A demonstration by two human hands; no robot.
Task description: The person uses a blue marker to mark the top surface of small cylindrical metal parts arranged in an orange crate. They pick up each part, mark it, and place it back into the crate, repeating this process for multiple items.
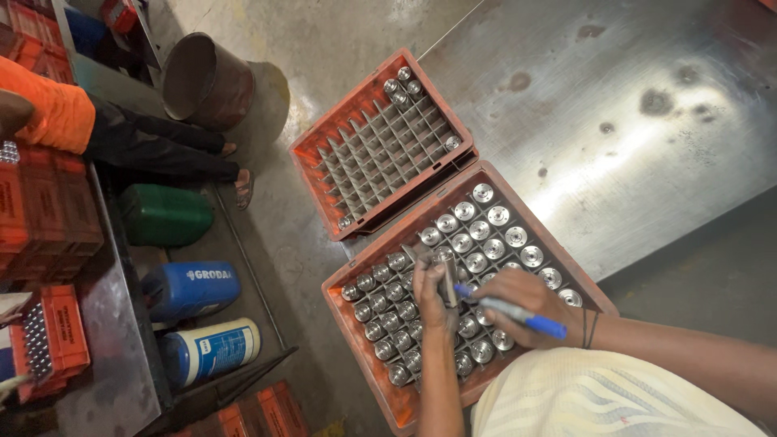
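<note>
- The right hand (518, 301) is curled around a blue marker pen (510, 311), pinched between thumb and fingers, its tip pointing toward the left hand
- The left hand (435, 293) is raised over the near tray, fingers closed on a small grey metal part (447, 281) held upright; its exact shape is hard to read
- Both hands sit above the near orange tray (356, 324), whose divider grid is almost fully loaded with round turned metal pieces (477, 260), one per cell, polished faces up
- Handling judgement: the held part looks solid steel, so stiff, dense for its size and not fragile; the machined surface is likely smooth and possibly oily, so a firm pinch across the sides, clear of the face being marked, appears the sound hold
- The pen is light and rigid, gripped mid-barrel
- The far orange tray (320, 154) touches the near one at a corner; its grid is mostly vacant, with a few pieces in the far corner and single ones at the edges
- Both trays rest on a stained steel table (647, 105)
- On the floor to the left lie a blue canister (190, 290), a white and blue one (210, 350) and a green one (166, 215), with a rusty bucket (206, 81) beyond
- Another person in an orange sleeve (48, 113) sits at far left, beside stacked orange crates (44, 218)
</note>
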